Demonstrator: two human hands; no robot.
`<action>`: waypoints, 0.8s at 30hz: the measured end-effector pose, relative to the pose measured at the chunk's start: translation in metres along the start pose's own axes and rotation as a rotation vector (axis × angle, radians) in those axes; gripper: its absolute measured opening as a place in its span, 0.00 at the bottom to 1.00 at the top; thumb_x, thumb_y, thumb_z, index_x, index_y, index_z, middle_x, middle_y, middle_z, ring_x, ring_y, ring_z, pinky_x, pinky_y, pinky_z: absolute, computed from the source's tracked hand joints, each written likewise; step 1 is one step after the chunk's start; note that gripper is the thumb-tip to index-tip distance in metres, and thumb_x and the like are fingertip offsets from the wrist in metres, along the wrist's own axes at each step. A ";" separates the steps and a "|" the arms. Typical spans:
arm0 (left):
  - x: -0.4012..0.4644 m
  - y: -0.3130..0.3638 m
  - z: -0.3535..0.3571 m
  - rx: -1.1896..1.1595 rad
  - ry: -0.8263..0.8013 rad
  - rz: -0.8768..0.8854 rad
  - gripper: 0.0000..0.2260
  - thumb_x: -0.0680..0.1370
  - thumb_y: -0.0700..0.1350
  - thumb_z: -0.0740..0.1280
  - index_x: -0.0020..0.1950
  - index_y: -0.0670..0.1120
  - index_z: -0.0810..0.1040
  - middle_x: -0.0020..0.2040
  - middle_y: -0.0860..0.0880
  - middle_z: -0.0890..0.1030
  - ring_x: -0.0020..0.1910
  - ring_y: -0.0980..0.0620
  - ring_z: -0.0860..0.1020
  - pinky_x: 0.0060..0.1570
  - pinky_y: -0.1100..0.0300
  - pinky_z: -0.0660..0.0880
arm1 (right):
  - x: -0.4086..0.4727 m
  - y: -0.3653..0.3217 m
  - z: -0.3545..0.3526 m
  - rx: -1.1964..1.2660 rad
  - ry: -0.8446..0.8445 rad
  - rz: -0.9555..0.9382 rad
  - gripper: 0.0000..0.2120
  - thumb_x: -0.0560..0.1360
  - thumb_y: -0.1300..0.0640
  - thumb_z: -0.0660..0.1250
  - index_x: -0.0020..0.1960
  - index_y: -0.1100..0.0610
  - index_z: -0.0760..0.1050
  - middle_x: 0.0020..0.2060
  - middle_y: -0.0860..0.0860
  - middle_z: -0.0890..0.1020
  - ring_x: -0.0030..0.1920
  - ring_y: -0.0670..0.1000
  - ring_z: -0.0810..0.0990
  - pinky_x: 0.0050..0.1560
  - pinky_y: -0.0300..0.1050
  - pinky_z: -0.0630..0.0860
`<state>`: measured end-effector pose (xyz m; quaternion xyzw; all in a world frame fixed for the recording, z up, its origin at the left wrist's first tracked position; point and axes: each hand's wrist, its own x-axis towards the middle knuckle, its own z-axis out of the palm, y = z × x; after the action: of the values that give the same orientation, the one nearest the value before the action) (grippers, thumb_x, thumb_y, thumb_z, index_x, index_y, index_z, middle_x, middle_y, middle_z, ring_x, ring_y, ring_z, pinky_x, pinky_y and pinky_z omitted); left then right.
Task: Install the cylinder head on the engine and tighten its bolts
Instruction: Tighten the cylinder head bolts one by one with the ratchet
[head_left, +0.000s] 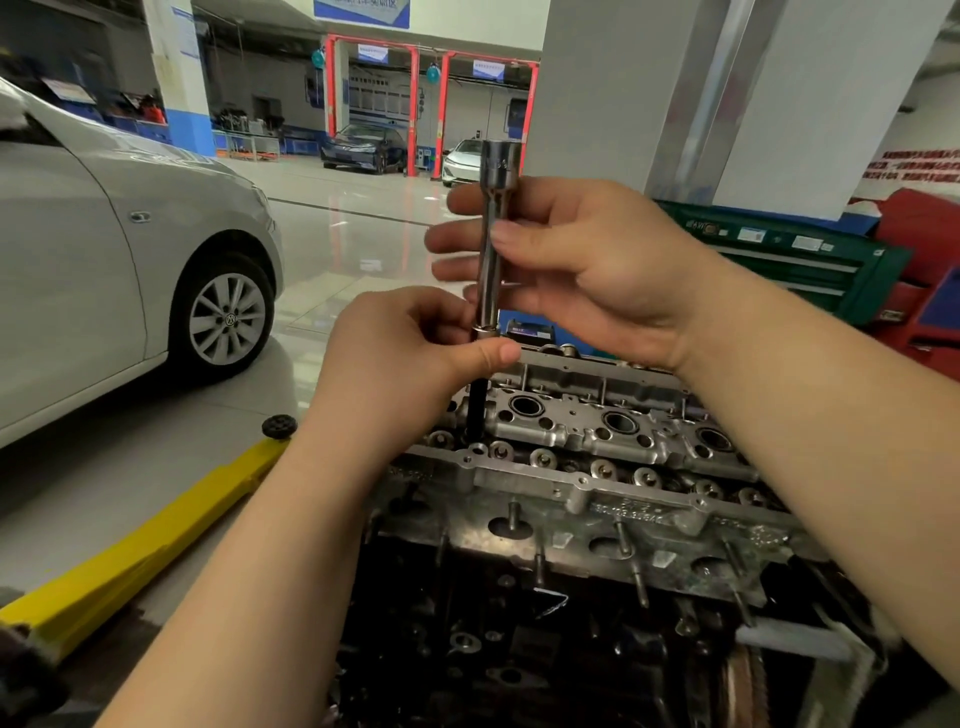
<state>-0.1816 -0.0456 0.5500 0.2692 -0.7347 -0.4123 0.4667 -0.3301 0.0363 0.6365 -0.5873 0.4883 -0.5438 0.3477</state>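
Fingers (457, 244) of both hands curled round upright extension bar (492, 260) above cylinder head (597, 457)

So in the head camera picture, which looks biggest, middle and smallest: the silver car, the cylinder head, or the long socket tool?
1. silver car
2. cylinder head
3. long socket tool

That's only how they look here.

My ribbed aluminium cylinder head (597, 467) sits on the dark engine block (519, 623); silver car (104, 260) left (yellow lift arm (145, 551) before it).
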 end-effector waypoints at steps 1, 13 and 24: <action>0.000 -0.001 0.001 -0.002 -0.012 0.005 0.13 0.68 0.53 0.84 0.45 0.50 0.87 0.39 0.49 0.86 0.39 0.51 0.85 0.44 0.53 0.83 | -0.001 0.000 -0.001 0.012 -0.022 0.008 0.11 0.84 0.68 0.61 0.62 0.62 0.78 0.55 0.61 0.86 0.58 0.61 0.86 0.61 0.57 0.82; -0.001 0.004 -0.013 -0.008 -0.240 0.036 0.06 0.79 0.45 0.75 0.56 0.51 0.87 0.48 0.48 0.88 0.50 0.49 0.87 0.58 0.43 0.82 | -0.001 0.008 0.015 -0.433 0.300 -0.184 0.02 0.77 0.61 0.75 0.49 0.55 0.83 0.40 0.54 0.88 0.43 0.54 0.89 0.49 0.58 0.86; -0.010 0.008 0.013 0.211 0.091 0.032 0.14 0.68 0.61 0.82 0.40 0.52 0.84 0.33 0.59 0.83 0.39 0.65 0.80 0.35 0.65 0.73 | 0.041 -0.004 0.018 0.286 -0.322 0.080 0.33 0.83 0.41 0.55 0.27 0.60 0.73 0.21 0.54 0.72 0.25 0.54 0.73 0.37 0.47 0.74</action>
<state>-0.1893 -0.0286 0.5493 0.3237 -0.7563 -0.3123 0.4751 -0.3149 -0.0040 0.6501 -0.5914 0.3672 -0.4928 0.5221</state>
